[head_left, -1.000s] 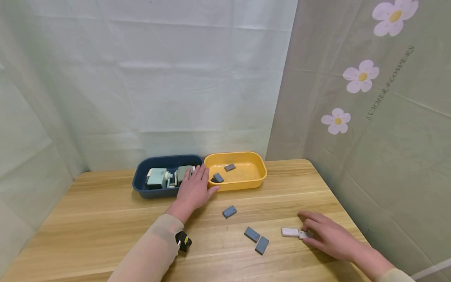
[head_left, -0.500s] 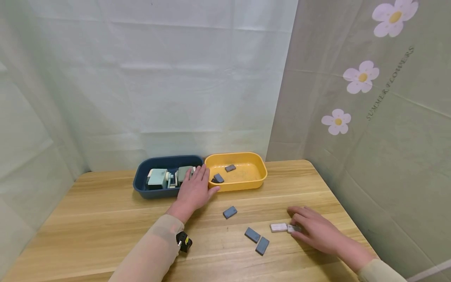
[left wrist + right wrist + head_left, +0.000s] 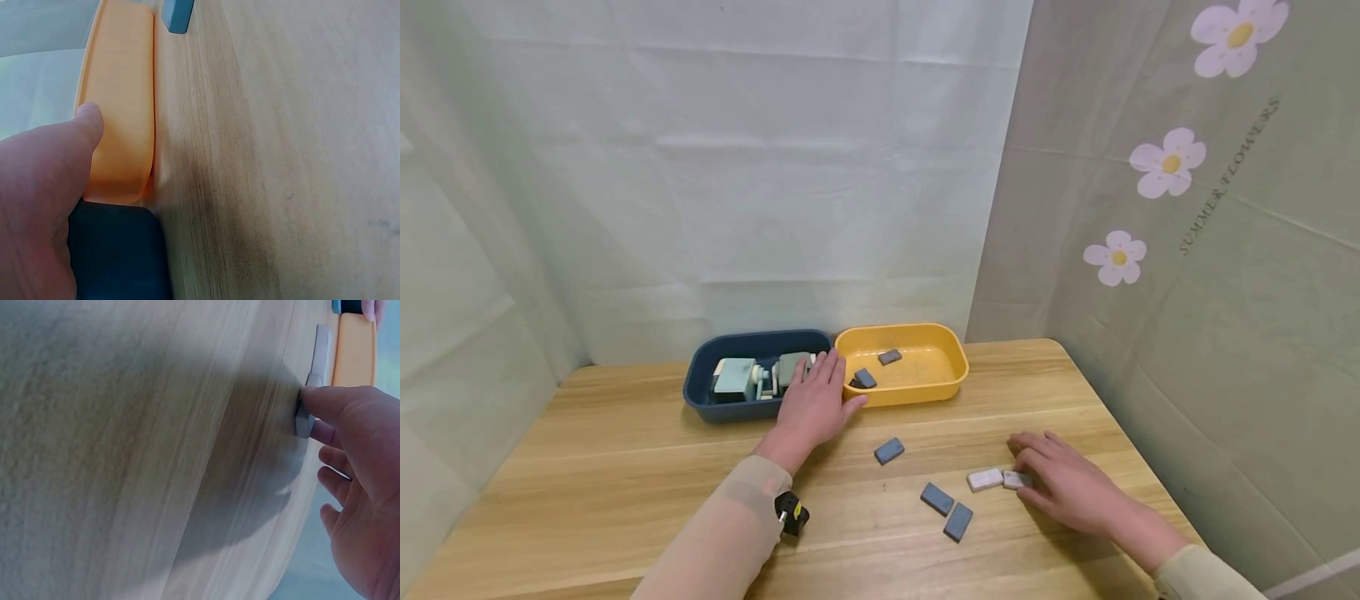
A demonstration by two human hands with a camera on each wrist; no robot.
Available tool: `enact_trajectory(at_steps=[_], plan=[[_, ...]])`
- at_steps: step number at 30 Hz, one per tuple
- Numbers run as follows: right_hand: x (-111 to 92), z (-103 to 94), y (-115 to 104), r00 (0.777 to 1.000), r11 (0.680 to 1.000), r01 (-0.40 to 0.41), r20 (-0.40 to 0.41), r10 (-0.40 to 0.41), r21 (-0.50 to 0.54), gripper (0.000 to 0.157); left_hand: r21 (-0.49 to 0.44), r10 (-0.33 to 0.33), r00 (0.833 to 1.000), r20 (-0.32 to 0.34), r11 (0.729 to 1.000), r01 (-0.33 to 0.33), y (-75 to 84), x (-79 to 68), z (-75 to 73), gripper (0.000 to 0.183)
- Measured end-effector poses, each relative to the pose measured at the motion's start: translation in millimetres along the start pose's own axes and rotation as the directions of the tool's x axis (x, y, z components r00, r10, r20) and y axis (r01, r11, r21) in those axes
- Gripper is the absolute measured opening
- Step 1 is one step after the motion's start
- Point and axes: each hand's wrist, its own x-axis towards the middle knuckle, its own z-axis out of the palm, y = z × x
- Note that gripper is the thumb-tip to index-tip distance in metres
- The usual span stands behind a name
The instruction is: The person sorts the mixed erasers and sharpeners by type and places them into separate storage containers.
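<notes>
My left hand point(image 3: 814, 404) lies with straight fingers across the meeting rims of a navy bin point(image 3: 700, 408) and a yellow bin point(image 3: 928, 393). In the left wrist view its thumb rests against the yellow bin's wall point(image 3: 122, 125). On the table at the right, my right hand point(image 3: 1067, 487) pinches a small grey rectangular tile point(image 3: 1014, 480) between thumb and index finger. A pale tile point(image 3: 985, 479) lies end to end with it, slightly angled. The right wrist view shows the held tile point(image 3: 303, 422) on the wood, its other fingers loosely curled.
Several blue-grey tiles lie on the table, among them one near the yellow bin point(image 3: 890, 451) and a pair point(image 3: 937, 499) in front. More tiles point(image 3: 865, 378) lie inside the yellow bin. The navy bin holds blocky light-blue and grey items point(image 3: 734, 377). Cloth walls point(image 3: 760, 167) stand behind.
My right hand has slid leftward across the table with the grey tile, and the pale tile has moved left ahead of it, turning slightly. My left hand has stayed put.
</notes>
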Motion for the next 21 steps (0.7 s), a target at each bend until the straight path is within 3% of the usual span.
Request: enact_trajectory(at_steps=[12,21], plan=[[1,-2.9,4,1.0,1.0,0.0,-0.005,0.0,-0.016,0.023,-0.003,-0.001,1.0,0.008,1.0,0.002,-0.7,0.7,-1.2,0.094],[11,-17.5,3,0.999,0.999,-0.033,-0.017,0.032,-0.03,0.018,-0.006,-0.005,1.0,0.008,1.0,0.005,0.2,0.5,-0.8,0.094]])
